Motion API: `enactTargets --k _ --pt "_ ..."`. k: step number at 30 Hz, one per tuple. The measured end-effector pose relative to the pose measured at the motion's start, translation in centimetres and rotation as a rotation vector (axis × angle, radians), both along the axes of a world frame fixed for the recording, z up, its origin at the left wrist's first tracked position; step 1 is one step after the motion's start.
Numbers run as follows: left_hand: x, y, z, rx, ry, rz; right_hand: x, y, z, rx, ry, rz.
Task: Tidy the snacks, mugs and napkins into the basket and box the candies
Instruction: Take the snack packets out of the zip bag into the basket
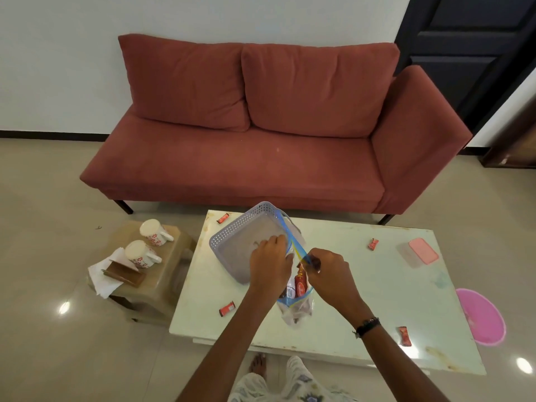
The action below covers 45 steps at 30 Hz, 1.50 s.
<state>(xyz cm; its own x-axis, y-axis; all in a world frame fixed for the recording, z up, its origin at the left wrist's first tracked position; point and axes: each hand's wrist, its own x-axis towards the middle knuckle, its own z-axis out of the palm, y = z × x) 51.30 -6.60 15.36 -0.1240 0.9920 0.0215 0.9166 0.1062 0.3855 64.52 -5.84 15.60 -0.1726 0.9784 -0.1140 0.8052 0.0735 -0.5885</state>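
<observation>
Both hands hold a clear zip bag [295, 303] of snacks upright on the table [362, 285]. The right hand [327, 271] pinches the blue zip strip at its near end; the left hand [271, 261] grips the bag's mouth further along, over the near wall of the grey basket [232, 242]. The step looks like sealing the snack bag before it goes in. The next move calls for running the pinch along the strip, then lifting the bag forward over the basket rim just beyond the left hand.

Red candies lie scattered: one [227, 308] left of the left forearm, one [404, 335] right of the right wrist, one [373, 244] beyond the right hand, one [222, 218] past the basket. The pink-lidded box [420, 252] sits far right. Two mugs [145, 252] and napkins [101, 280] wait on a stool [162, 274] off left, well apart from the basket. Nothing blocks the basket.
</observation>
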Motion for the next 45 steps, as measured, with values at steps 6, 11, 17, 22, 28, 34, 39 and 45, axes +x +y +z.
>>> enactTargets --k 6,11,17,22,28,34,39,45 --pt "0.5 0.8 -0.7 0.022 -0.114 -0.037 0.8 -0.6 -0.1 -0.055 -0.034 -0.035" --pt "1.3 -0.3 -1.3 -0.004 -0.229 -0.086 -0.6 1.3 0.7 0.013 -0.065 -0.046" --pt "-0.9 -0.6 -1.0 0.070 -0.332 0.120 1.4 2.8 0.3 -0.015 -0.133 -0.186" --pt "-0.6 -0.4 -0.6 0.074 -0.337 0.096 0.1 3.2 0.3 0.053 -0.106 -0.077" --pt "-1.4 -0.3 -1.4 0.078 -0.324 0.167 0.3 5.1 -0.1 0.125 -0.131 -0.165" --pt "-0.6 -0.4 -2.7 0.019 -0.385 0.209 0.8 4.7 -1.2 0.102 -0.107 -0.216" --pt "-0.7 -0.6 -3.1 -0.014 -0.500 0.251 1.0 3.9 -1.5 0.034 -0.035 -0.170" --pt "-2.5 -0.8 -3.0 0.030 -0.591 0.334 -1.1 1.3 -0.5 0.238 0.098 -0.031"
